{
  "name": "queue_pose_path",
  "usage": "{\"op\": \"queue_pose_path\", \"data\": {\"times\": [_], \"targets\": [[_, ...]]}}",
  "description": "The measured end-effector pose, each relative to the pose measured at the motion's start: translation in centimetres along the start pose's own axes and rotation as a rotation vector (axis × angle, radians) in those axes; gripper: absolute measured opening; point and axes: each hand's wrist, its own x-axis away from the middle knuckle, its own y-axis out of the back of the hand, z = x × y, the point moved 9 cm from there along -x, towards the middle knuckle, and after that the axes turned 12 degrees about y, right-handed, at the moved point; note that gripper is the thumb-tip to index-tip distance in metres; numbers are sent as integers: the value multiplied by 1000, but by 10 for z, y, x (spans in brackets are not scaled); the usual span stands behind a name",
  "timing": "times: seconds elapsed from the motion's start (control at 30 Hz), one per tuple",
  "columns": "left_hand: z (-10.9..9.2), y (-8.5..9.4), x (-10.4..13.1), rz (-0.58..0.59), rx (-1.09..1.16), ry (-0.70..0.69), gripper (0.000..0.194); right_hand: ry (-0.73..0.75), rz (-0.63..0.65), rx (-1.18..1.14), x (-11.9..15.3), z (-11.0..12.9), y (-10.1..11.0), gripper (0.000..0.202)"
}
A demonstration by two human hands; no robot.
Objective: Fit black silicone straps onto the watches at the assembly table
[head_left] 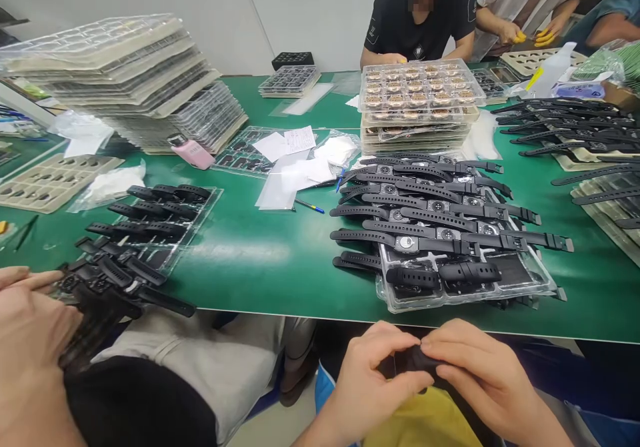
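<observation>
My left hand [363, 384] and my right hand [483, 367] are closed round a black smartwatch [424, 359], held low over my lap in front of the table edge. Thumbs and fingers hide most of it; its dark strap shows between them. Just beyond my hands, a clear plastic tray [530, 280] sits on top of a stack. Two watches with folded straps [469, 272] lie in its front row. Behind them, several black-strapped watches [435, 224] lie stretched out across the tray, some with their sensor backs up.
Stacked trays of round copper-coloured parts [413, 90] stand behind the watches. More strapped watches [575, 124] lie at right. Papers [300, 167], a pen [310, 205] and tall tray stacks [125, 80] are to the left. A co-worker's hand [35, 320] is at far left; others work opposite.
</observation>
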Motion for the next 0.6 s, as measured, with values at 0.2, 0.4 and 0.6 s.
{"op": "queue_pose_path", "data": {"times": [0.2,0.4,0.6], "targets": [[14,2,-2,-19,259,62,39,-25,-21,4,4,-7,3,27],[9,11,-1,-81,155,-78,24,-6,-30,-23,3,-10,-3,31],[11,6,-3,-61,173,-54,25,-39,-114,-12,4,-13,-1,30]]}}
